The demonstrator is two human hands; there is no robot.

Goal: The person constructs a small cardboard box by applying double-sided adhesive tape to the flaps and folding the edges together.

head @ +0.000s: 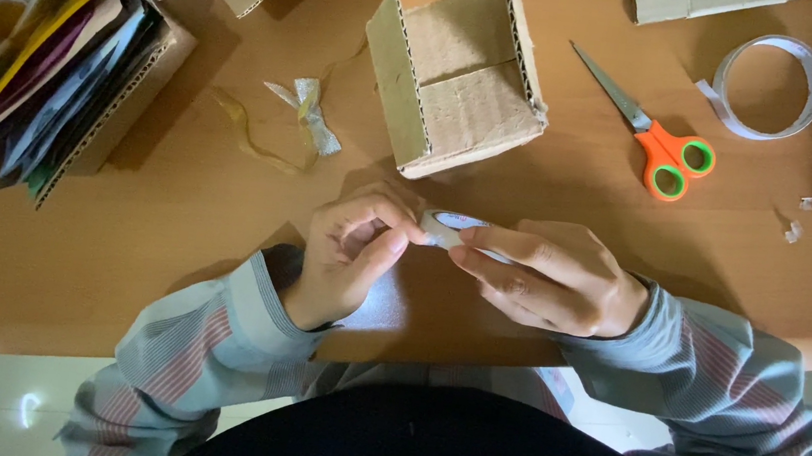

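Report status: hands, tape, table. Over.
Both hands, left and right, pinching small tape roll above table. Cardboard box just beyond. Scissors right, untouched.

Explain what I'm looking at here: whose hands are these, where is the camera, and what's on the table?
There is one picture, taken by a camera worn on a person's head and looking down, so the hands are that person's own. There is no machine. The left hand and right hand meet over a wooden table and together pinch a small tape roll. Behind them lies an open cardboard box. To its right are orange-handled scissors and a loose ring of clear tape. At far left, another box holds coloured sheets. A small ribbon bow lies between the boxes.
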